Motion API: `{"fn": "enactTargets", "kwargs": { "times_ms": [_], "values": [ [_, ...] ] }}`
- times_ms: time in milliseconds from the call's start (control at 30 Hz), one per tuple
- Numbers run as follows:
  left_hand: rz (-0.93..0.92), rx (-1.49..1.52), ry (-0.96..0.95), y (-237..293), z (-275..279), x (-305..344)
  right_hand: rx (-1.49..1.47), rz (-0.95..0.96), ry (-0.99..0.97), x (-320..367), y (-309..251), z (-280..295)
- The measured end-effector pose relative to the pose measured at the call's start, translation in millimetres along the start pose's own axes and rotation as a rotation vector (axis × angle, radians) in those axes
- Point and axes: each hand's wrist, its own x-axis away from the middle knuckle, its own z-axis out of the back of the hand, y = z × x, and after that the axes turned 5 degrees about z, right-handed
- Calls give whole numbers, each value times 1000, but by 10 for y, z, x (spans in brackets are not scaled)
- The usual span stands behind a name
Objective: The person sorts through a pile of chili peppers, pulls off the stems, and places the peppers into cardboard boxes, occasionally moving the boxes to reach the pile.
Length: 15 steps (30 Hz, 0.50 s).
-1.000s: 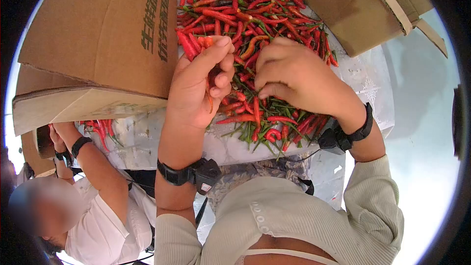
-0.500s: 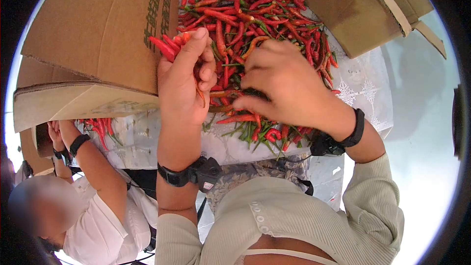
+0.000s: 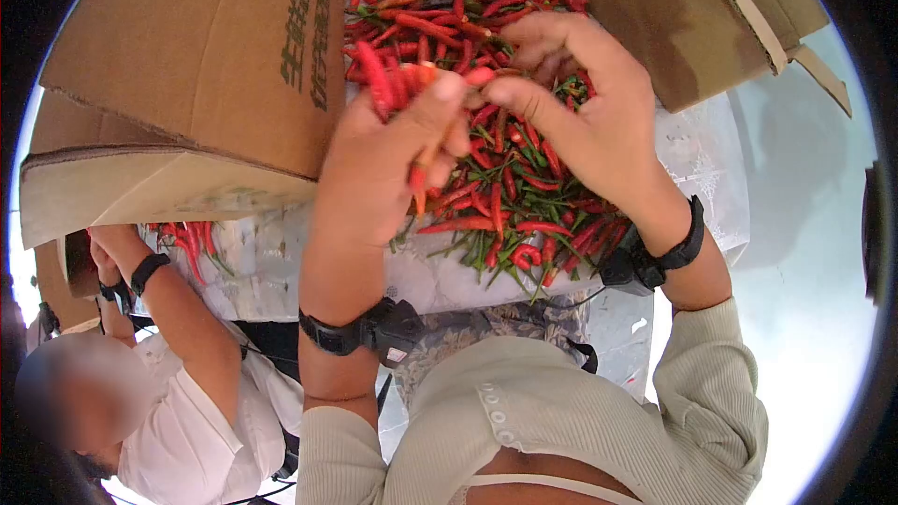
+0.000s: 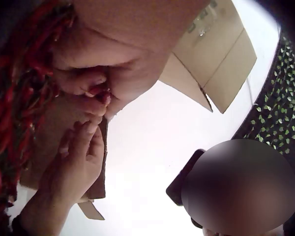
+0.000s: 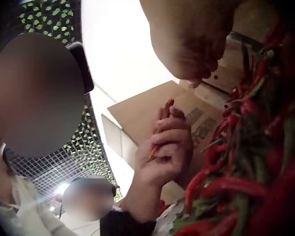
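Several red chillies (image 3: 378, 79) are being gripped by the left hand (image 3: 379, 154) at the left edge of the pile (image 3: 510, 182); the right hand (image 3: 603, 108) is hovering just beside, its hold unclear. Probably light, smooth and easily bruised, they are inviting gentle mid-body pinching.

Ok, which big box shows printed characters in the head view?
The left box, beside the left hand: it bears dark characters; the right box, beyond the right hand, looks plain.
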Motion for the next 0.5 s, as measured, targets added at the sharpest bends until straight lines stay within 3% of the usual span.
{"fn": "enactTargets", "kwargs": {
  "times_ms": [67, 200, 400, 500],
  "values": [
    [-22, 187, 24, 4, 53, -32, 184, 27, 24, -51, 117, 53],
    [42, 469, -101, -17, 159, -51, 362, 250, -311, -78, 439, 59],
    [165, 620, -175, -12, 188, -73, 500, 106, -491, -77, 264, 108],
    [106, 573, -84, -65, 184, -75, 445, 127, -470, -84, 245, 154]
  ]
}}
